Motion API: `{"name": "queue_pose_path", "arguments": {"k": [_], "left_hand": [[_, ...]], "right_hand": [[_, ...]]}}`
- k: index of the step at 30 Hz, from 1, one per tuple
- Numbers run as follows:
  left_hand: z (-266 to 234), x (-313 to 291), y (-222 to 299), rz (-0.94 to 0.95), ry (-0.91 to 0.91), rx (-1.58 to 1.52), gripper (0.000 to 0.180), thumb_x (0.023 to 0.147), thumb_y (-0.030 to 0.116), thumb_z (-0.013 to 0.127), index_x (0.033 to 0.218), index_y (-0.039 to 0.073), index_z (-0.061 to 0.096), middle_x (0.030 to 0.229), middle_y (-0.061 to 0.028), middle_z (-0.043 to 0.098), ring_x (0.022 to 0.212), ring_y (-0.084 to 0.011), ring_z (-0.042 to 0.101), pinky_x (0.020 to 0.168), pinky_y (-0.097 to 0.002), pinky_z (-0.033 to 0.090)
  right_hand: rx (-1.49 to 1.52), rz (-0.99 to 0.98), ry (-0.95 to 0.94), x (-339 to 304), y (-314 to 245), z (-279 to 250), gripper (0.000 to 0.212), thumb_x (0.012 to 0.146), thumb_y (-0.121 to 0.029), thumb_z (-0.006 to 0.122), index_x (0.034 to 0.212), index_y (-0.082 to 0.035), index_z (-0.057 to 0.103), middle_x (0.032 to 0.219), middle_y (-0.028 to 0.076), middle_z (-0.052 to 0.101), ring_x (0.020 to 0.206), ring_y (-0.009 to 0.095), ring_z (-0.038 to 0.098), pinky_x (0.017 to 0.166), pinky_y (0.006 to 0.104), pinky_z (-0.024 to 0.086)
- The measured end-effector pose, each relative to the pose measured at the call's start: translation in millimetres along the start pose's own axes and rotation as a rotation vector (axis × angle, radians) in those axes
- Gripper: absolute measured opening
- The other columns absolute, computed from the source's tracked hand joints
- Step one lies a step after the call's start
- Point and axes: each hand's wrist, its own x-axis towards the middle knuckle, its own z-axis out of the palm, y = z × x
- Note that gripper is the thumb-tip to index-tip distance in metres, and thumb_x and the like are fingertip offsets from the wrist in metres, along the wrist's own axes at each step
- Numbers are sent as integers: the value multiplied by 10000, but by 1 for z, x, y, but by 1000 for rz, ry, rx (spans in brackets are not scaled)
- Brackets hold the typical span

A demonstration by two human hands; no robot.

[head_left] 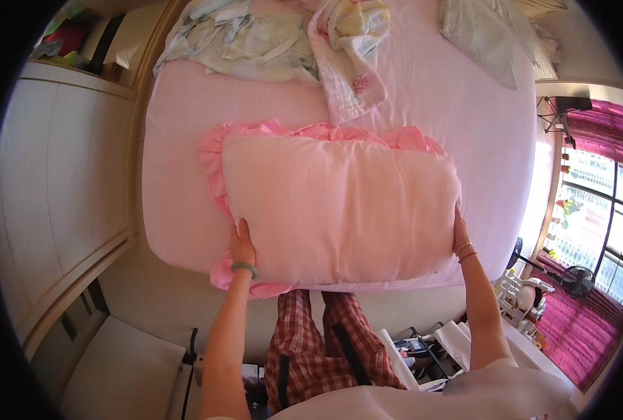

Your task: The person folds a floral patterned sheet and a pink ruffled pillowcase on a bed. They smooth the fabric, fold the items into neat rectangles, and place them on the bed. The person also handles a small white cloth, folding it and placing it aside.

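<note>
A plump pink pillow (339, 210) lies across the near part of the bed, with a brighter pink ruffle (217, 168) showing along its far and left edges. My left hand (242, 245), with a green bangle at the wrist, grips the pillow's left side near the front corner; its thumb shows and the other fingers are mostly hidden. On the opposite side, my right hand (460, 232) clasps the right edge, its fingers partly hidden against the fabric. Thin bracelets circle that wrist. More ruffle bunches below my left hand.
The bed's pink sheet (178, 203) bears a crumpled pale patterned cloth (248, 42) and a pink-trimmed quilted cloth (357, 77). A pale cabinet (66, 175) borders the left. To the right are a fan (577, 280) and pink curtains (577, 329); a chair (122, 371) stands lower left.
</note>
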Motion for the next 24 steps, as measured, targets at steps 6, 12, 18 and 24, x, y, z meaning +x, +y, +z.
{"name": "queue_pose_path", "arguments": {"k": [6,12,18,24], "left_hand": [[4,-17,43,153,209,62,533,1010,406,412,1085,-80,616,966,-100,663,915,-170,592,810,-307,457],[-68,-32,75,336,349,88,439,1005,378,442,986,-22,622,865,-79,660,798,-143,580,762,-289,466],[-101,16,46,550,417,547,438,981,338,482,1315,55,501,1313,-170,498,1213,-292,459,1013,-393,371],[-9,3,75,463,74,1181,649,896,422,559,1471,260,306,1550,-211,114,1433,-381,115,1025,-705,168]], "right_hand": [[-39,-342,67,-31,-17,-8,676,942,-578,426,1046,55,639,934,84,658,844,122,590,734,273,495],[-97,-437,208,-26,22,-24,594,941,-534,473,969,35,638,811,52,607,733,116,543,713,280,478],[-471,-680,280,20,82,4,237,901,-235,606,990,-20,645,874,70,633,791,152,605,665,295,509],[59,-526,-176,4,-52,172,214,921,-100,572,1086,28,618,1051,107,645,752,188,669,633,275,549]]}}
